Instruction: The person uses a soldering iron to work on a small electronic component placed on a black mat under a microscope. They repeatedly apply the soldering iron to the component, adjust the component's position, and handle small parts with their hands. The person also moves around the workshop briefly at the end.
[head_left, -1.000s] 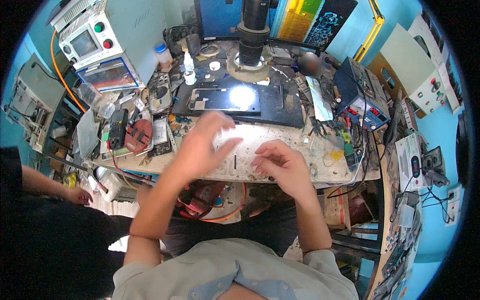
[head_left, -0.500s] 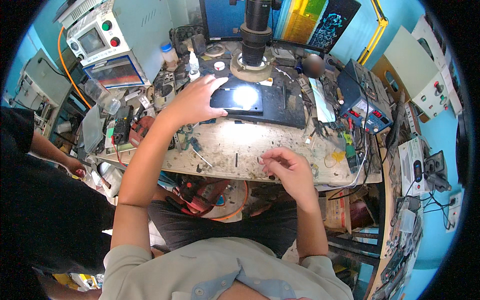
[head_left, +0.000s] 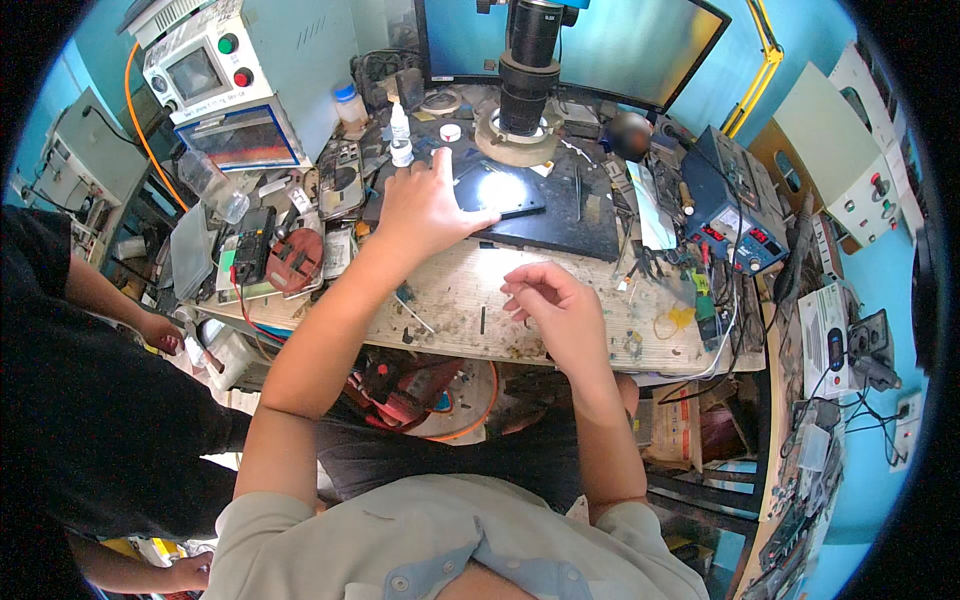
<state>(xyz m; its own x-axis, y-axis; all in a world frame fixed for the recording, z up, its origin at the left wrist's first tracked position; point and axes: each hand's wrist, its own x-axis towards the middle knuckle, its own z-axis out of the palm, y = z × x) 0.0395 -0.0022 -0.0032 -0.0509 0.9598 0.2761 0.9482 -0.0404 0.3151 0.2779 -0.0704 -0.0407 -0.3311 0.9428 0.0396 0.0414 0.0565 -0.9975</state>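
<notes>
prob. a positioning step; l. hand [head_left: 425,208] spread wide over left end of phone [head_left: 518,201], grip unclear; r. hand [head_left: 556,308] half-curled, can't tell if holding anything; phone's on black mat [head_left: 588,240] near scope [head_left: 527,92]; next move calls for steady edge grip.

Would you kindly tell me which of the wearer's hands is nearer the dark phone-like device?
The left hand, spread at the device; the right hand is farther off, above the wooden bench.

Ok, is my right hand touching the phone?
No, your right hand is over the pale wood near the bench's front edge, clear of the phone on the black mat.
</notes>
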